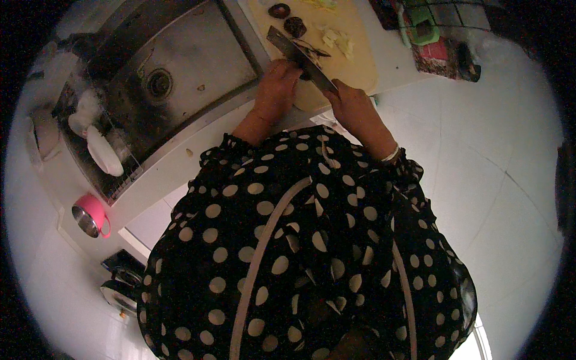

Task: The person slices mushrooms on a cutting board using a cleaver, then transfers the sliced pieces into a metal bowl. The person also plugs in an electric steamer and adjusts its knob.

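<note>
My right hand (353, 105) grips the handle of a broad kitchen knife (294, 54), its blade angled across a yellowish cutting board (364, 67). My left hand (276, 85) is close beside the blade with fingers curled, pressing on a dark piece (305, 75), apparently mushroom, mostly hidden by the fingers and knife. Thin dark-edged slices (318, 50) lie just beyond the blade. Two dark round mushrooms (295, 27), apparently shiitake, rest farther up the board. To their right is a loose pile of pale cut pieces (339, 40).
Left of the board is a stainless steel sink (198, 54) with a drain (159, 84). A wire rack (128, 168) holds a white dish (103, 150). Nearer stands a pink mug (91, 216). A green container (423, 27) and other items sit at the upper right.
</note>
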Demonstrator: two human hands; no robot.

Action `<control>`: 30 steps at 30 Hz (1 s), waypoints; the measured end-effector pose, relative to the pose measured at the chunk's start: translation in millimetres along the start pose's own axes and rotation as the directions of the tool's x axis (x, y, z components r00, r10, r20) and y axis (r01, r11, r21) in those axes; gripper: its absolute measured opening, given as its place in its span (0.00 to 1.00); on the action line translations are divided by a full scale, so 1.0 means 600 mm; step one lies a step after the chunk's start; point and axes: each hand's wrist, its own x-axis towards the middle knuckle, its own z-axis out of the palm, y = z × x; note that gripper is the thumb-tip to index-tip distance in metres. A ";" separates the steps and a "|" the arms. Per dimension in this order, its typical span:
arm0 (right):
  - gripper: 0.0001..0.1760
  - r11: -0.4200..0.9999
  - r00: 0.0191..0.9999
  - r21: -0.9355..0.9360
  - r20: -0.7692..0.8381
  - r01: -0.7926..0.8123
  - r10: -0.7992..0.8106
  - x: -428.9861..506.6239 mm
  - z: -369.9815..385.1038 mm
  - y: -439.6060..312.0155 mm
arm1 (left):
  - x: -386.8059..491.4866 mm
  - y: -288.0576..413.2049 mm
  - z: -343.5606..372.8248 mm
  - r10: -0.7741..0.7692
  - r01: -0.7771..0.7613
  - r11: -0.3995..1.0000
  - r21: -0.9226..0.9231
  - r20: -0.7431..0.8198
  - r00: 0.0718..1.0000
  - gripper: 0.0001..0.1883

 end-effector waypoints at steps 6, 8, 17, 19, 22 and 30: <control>0.17 0.999 0.999 -0.004 0.018 -0.050 0.050 0.003 0.003 -0.005 | 0.004 -0.005 0.004 -0.013 0.013 1.000 0.025 -0.011 1.000 0.14; 0.17 0.998 0.999 -0.047 0.016 -0.050 0.050 0.000 0.001 -0.008 | 0.004 -0.009 0.002 -0.024 0.022 0.999 0.046 0.046 0.999 0.13; 0.16 0.991 0.994 -0.076 -0.019 0.107 -0.108 -0.003 -0.013 -0.006 | -0.005 -0.009 0.012 0.002 -0.003 0.999 0.048 0.013 1.000 0.15; 0.15 1.000 1.000 -0.016 0.009 0.013 -0.013 0.006 -0.006 -0.008 | -0.002 -0.011 0.013 0.024 -0.023 0.999 0.035 -0.020 1.000 0.14; 0.15 0.999 0.999 -0.008 -0.017 0.042 -0.042 0.004 0.001 -0.010 | 0.003 -0.009 0.014 0.010 -0.006 0.998 0.062 -0.062 0.998 0.13; 0.16 0.996 0.997 -0.059 0.037 -0.068 0.070 -0.003 -0.006 -0.009 | 0.009 -0.008 0.002 -0.005 0.005 0.999 0.046 0.009 1.000 0.09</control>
